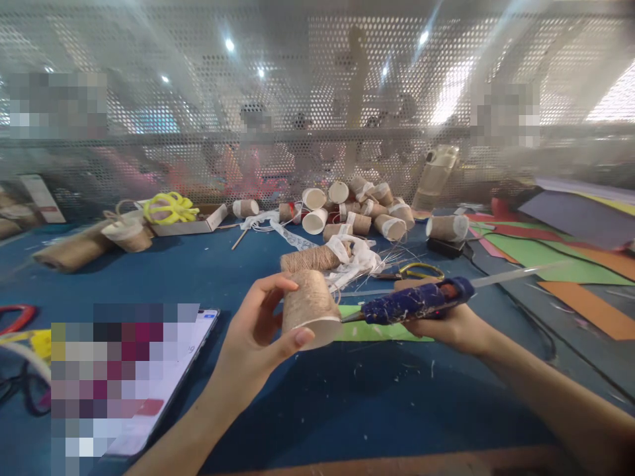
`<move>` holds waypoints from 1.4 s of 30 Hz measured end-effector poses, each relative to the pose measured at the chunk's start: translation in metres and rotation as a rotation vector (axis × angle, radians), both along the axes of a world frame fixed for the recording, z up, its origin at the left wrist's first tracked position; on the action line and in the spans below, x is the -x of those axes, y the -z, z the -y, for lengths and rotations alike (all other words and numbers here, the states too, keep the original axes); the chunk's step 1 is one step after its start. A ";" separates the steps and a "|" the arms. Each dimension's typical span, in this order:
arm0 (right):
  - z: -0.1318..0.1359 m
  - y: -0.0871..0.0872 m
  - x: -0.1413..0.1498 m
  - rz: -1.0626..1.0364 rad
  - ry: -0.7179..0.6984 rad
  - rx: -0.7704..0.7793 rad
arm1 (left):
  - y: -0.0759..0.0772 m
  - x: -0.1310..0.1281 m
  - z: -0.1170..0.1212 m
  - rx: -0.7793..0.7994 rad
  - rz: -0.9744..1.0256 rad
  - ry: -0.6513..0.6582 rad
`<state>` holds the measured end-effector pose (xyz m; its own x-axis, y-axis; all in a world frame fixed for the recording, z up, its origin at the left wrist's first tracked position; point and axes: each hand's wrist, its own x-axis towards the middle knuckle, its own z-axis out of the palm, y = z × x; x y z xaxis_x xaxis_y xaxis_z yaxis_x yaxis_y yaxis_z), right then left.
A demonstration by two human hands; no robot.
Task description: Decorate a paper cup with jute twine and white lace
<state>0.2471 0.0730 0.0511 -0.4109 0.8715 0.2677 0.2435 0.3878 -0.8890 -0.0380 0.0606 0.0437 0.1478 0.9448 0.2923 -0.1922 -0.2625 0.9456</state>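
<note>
Twine-covered cup [308,294] held up over the bench, between the two hands; clock positions are read about the cup, with twelve o'clock pointing away from the wearer. The blue glue gun [409,303] is at three o'clock, its nozzle [353,317] at the cup's white edge; whether the two touch or stand just apart cannot be told from this view. The chief hazard is a burn: the left thumb lies across the white end, near the nozzle, so a slip of the gun or a turn of the cup could bring skin against hot metal or glue. Surplus glue could drip onto the green strip [381,332] below the gun, or trail strings into the white lace [364,258] at one o'clock. Too firm a squeeze might dent the cup. The left hand [260,320], at nine o'clock, pinches the cup, fingers against the wrapped side and thumb on the white end; its forearm rises from seven o'clock. The right hand [456,327], at three o'clock, is wrapped around the gun from below, the forearm slanting in from four o'clock; the trigger finger is hidden, so pressure upon it cannot be judged.
</note>
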 end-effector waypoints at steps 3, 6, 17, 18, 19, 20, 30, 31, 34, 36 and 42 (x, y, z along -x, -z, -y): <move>0.000 0.000 0.000 0.027 0.004 -0.025 | 0.000 0.001 -0.001 -0.027 -0.008 0.025; -0.001 0.000 -0.001 0.066 -0.004 -0.054 | 0.002 0.003 -0.003 -0.040 -0.016 0.058; -0.004 -0.002 -0.004 0.175 -0.034 -0.206 | -0.002 -0.001 -0.001 0.026 -0.004 0.024; -0.004 -0.002 -0.004 0.179 -0.031 -0.215 | -0.002 -0.001 -0.001 0.026 -0.008 0.023; -0.004 -0.002 -0.004 0.182 -0.033 -0.221 | -0.002 -0.001 -0.001 0.018 -0.018 0.027; -0.004 -0.002 -0.004 0.183 -0.034 -0.226 | -0.002 -0.001 -0.001 0.014 -0.028 0.025; -0.005 -0.001 -0.004 0.173 -0.031 -0.252 | -0.007 -0.006 0.005 0.086 -0.034 -0.028; -0.004 -0.001 -0.004 0.171 -0.035 -0.250 | -0.006 -0.005 0.004 0.078 -0.041 -0.018; -0.004 -0.001 -0.004 0.170 -0.030 -0.257 | -0.004 -0.003 0.002 0.064 -0.057 0.019; -0.004 -0.002 -0.004 0.177 -0.018 -0.262 | -0.005 -0.004 0.002 0.075 -0.055 0.010; -0.004 -0.001 -0.004 0.203 -0.027 -0.268 | -0.008 -0.010 0.007 0.106 -0.103 -0.043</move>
